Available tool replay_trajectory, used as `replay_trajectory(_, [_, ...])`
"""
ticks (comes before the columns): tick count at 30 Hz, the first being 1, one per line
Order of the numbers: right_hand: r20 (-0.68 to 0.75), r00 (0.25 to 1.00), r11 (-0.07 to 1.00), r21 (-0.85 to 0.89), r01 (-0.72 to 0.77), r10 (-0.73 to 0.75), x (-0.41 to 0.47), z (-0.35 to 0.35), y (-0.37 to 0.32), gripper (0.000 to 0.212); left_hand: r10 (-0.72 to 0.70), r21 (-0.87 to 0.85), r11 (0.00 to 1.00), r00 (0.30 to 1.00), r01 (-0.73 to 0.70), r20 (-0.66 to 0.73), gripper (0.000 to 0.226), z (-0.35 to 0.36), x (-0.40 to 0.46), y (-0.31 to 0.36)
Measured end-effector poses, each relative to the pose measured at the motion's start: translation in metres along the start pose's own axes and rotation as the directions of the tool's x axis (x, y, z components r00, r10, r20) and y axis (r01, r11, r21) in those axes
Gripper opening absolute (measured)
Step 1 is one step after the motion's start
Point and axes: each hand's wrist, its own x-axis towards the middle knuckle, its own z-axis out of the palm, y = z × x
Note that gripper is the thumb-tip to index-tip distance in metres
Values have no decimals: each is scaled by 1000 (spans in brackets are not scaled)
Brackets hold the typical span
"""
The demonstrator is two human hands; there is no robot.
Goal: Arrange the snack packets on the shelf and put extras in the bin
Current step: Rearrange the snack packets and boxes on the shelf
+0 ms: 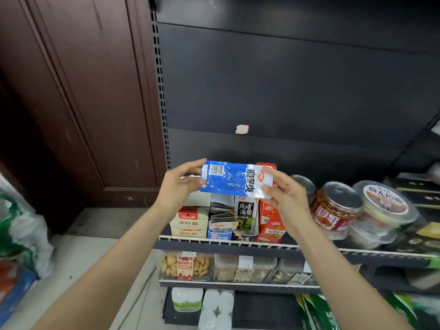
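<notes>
**Head view: blue packet held above its display box**

Head camera shows the blue snack packet [234, 178] held flat above the shelf [226, 241]. Your left hand [177, 186] pinches its left end and your right hand [287, 191] its right end. Turn it upright, then lower it into the open box of matching packets [220, 222] beneath, between neighbouring cartons.

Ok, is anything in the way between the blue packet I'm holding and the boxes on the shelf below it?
Nothing visible. The blue packet, held by the left hand and right hand, hangs just above the open display boxes on the shelf.
</notes>
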Motion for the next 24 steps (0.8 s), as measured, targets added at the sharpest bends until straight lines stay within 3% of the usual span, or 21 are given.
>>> replay_trajectory(6, [-9, 999, 996, 79, -35, 36, 3, -1, 1, 35, -81, -9, 997, 997, 81, -6, 42, 1, 9, -15])
replay_trajectory(10, [-17, 990, 970, -205, 133, -139, 7, 2, -9, 27, -120, -14, 993, 993, 120, 7, 43, -3, 23, -21])
replay_trajectory(15, [-24, 932, 768, -574, 284, -362, 24, 18, -11, 12, -172, 131, 979, 978, 157, 116, 37, -13, 43, -30])
replay_trajectory(17, [-32, 908, 688, -664, 294, -419, 29, 28, -7, 8, -160, 349, 933, 971, 90, 176, 40, -19, 53, -34])
replay_trajectory(19, [-47, 889, 613, -741, 274, -455, 31, 39, -5, 9, -105, 580, 812, 960, -68, 261, 52, -28, 63, -39])
replay_trajectory(24, [-30, 823, 430, -863, 265, -567, 32, 55, -3, 10, -161, 750, 572, 851, -332, 499, 100, -51, 79, -60])
